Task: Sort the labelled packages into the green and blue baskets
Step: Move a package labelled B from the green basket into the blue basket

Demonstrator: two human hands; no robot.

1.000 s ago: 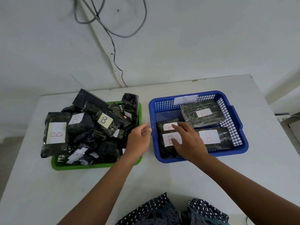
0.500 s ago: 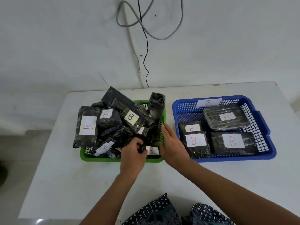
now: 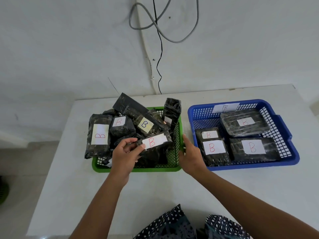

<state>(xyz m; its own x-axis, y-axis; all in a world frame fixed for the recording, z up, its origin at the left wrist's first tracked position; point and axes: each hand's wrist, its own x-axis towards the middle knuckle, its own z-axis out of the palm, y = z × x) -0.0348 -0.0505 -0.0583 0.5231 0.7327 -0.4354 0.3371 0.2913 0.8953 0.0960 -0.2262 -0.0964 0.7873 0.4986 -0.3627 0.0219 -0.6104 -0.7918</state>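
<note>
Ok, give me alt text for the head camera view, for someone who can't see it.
A person's left hand lifts a black wrapped package labelled B from a heaped green basket, while the right hand rests open against that basket's right side. Beside it on the white table, a blue basket holds four flat packages labelled B.

Red "B" on white labels: held package, green-basket packages, blue-basket packages.
</note>
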